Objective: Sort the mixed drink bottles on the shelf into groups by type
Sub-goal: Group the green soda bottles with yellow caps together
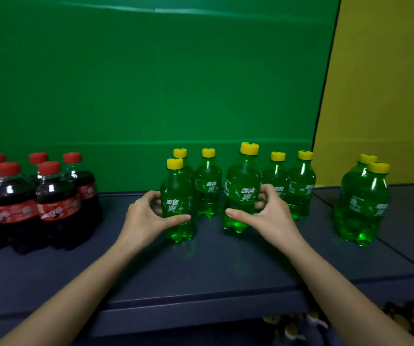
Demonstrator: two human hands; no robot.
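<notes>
Left hand (148,217) and right hand (269,213) out over the dark shelf (213,268), a green bottle in each. Left one wrapped round the front green bottle (176,188), thumb across the front under the label, fingers curled round the left side. Right one wrapped round the tall-looking green bottle (242,178), thumb low on the front, fingers round the right side. Both held bottles upright with yellow caps on top, near the middle of the shelf, close to each other but not touching. No telling whether lifted or standing on the shelf.

Just behind them, four more green bottles (208,188) in a row by the green back wall (151,83). Off to the right, well apart, a pair of green bottles (365,206) standing close together in front of a yellow wall (380,96). Far left, a bunch of dark cola bottles (56,196) with red caps and red labels, packed together, well apart from the green ones. Under the front edge of the shelf, some blurry small things (290,325), too fuzzy to name.
</notes>
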